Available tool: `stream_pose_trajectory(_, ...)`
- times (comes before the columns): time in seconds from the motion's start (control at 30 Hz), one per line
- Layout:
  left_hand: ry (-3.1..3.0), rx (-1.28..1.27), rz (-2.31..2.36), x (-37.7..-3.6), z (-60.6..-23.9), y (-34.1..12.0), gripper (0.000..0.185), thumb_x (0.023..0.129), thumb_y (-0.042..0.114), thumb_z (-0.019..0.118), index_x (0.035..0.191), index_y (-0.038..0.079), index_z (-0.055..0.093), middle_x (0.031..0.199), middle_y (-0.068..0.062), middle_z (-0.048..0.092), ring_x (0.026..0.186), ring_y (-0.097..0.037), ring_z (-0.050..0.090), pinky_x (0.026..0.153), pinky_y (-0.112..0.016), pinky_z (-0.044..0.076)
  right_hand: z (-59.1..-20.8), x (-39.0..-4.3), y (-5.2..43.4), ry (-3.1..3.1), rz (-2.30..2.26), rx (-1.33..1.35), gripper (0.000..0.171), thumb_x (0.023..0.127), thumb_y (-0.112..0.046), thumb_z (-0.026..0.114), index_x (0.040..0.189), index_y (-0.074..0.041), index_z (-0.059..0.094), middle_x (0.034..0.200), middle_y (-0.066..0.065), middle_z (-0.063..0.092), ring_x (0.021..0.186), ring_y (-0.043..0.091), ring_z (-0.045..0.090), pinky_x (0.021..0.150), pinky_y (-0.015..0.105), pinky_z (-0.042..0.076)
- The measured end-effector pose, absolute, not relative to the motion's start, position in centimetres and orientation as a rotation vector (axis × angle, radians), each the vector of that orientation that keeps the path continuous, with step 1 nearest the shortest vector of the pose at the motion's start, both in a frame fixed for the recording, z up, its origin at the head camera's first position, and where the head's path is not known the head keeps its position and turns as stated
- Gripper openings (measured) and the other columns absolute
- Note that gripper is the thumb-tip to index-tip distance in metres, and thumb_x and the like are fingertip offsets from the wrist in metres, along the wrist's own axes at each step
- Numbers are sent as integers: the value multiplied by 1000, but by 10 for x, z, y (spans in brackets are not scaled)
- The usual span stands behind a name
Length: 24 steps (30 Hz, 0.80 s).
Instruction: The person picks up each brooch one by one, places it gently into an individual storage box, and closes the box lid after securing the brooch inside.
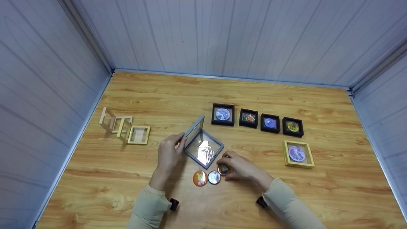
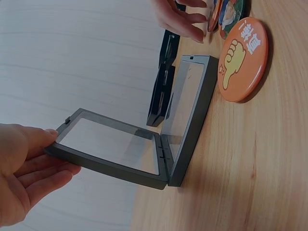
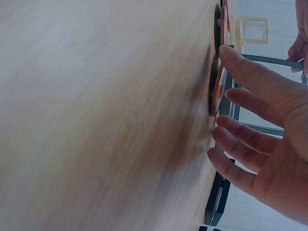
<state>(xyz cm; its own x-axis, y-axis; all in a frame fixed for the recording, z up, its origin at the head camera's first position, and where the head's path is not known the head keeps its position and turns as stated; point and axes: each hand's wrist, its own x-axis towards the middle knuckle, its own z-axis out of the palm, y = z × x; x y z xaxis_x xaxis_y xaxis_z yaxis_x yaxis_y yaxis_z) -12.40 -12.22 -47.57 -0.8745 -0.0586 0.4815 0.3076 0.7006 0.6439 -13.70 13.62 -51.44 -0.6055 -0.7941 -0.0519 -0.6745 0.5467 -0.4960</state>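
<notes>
A grey hinged display frame (image 1: 218, 152) with clear film panels stands unfolded on the table, its lid (image 2: 108, 142) raised. My left hand (image 1: 170, 151) pinches the outer edge of that lid between thumb and fingers. In front of the frame lie three round button badges in a row. The orange badge (image 2: 243, 60) bears a yellow hand, the middle badge (image 1: 214, 177) is pale and shiny, and the right one (image 1: 223, 169) is dark with an orange rim. My right hand (image 1: 240, 165) spreads its thumb and loosely bent fingers around the dark badge at the table surface.
At the left stand two small opened frames, one cream (image 1: 122, 120) and one yellow (image 1: 148, 135). Several black frames (image 1: 223, 123) with badges inside line the back right, with a closed yellow frame (image 1: 299, 164) in front of them. Panel walls (image 1: 222, 41) enclose the table.
</notes>
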Motion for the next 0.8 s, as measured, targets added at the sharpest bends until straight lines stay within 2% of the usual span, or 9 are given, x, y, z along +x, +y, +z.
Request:
stream_pose_trajectory(0.4,-2430,-196,-1033,-123,-476,-122,18,81,9,64,93,-4,67,79,-11,66,69,-17,61,59,-29,50,-518,-142,131,2518,-653,-1250,38,62,-14,77,96,-8,61,92,2,49,84,15,47,74,29,43)
stream_pose_trajectory(0.8,-2450,-177,-1057,-123,-476,-123,18,81,8,64,94,-5,66,80,-12,66,70,-17,61,60,-26,51,-516,-147,125,2496,-662,-1262,39,64,-11,75,100,-5,59,101,5,52,95,19,49,85,33,41)
